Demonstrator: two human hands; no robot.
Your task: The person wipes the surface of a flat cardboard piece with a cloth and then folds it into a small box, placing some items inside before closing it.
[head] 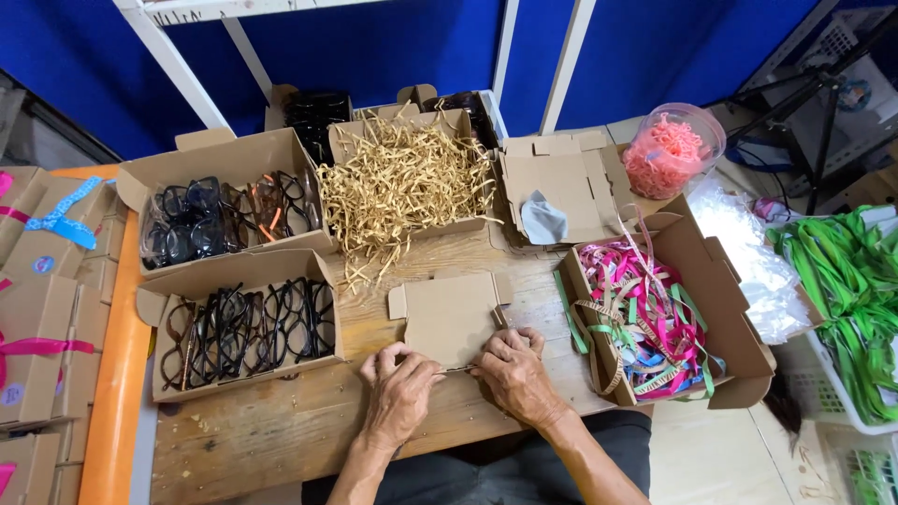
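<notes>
A flat, unfolded small cardboard box blank (449,313) lies on the wooden table (281,430) in front of me. My left hand (400,393) presses its near edge from the left, fingers curled on the flap. On the right side, my right hand (513,372) pinches the same near edge. Both hands grip the blank's bottom flap, which looks partly folded up.
Two cardboard boxes of dark glasses (245,332) (224,210) stand at left. A box of paper shred (402,178) sits behind, a flat box with a grey cloth (543,220) beside it. A ribbon box (645,318) is at right, a tub of pink bits (669,154) behind. Closed ribboned boxes (37,327) stack far left.
</notes>
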